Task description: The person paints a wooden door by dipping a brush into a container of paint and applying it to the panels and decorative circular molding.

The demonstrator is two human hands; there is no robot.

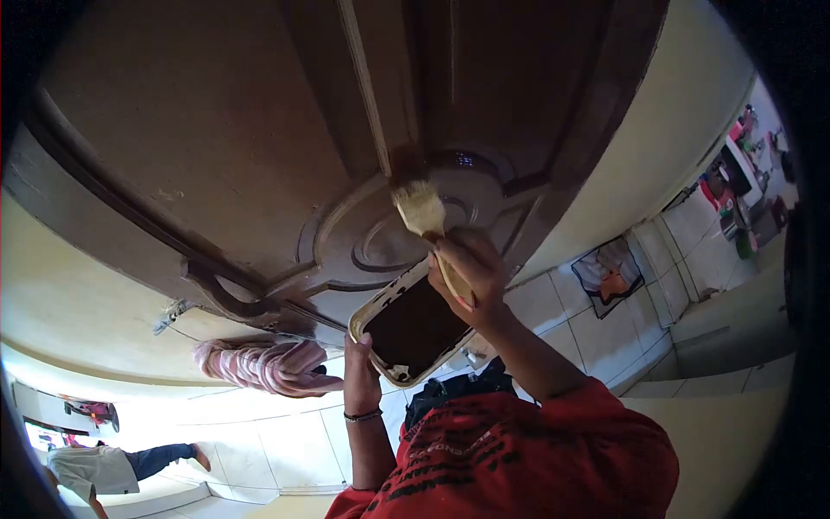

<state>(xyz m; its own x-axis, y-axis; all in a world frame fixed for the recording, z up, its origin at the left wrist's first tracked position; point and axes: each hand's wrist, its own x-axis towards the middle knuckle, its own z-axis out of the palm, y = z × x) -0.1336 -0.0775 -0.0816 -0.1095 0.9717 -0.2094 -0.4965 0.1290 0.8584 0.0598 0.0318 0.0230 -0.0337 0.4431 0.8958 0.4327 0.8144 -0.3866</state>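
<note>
My right hand is closed around the handle of a paintbrush. The bristles touch the brown panelled door, just above its carved oval moulding, where the paint looks dark and wet. My left hand grips the left edge of a pale rectangular paint tray, with the thumb over the rim. Dark brown paint covers the inside of the tray. The tray is held below the brush, close to the door. Part of its right side is hidden behind my right hand and forearm.
A pink striped cloth lies by the door's lower left. On the tiled floor is a dark-edged mat. Another person is at the lower left. Assorted household items stand at the far right.
</note>
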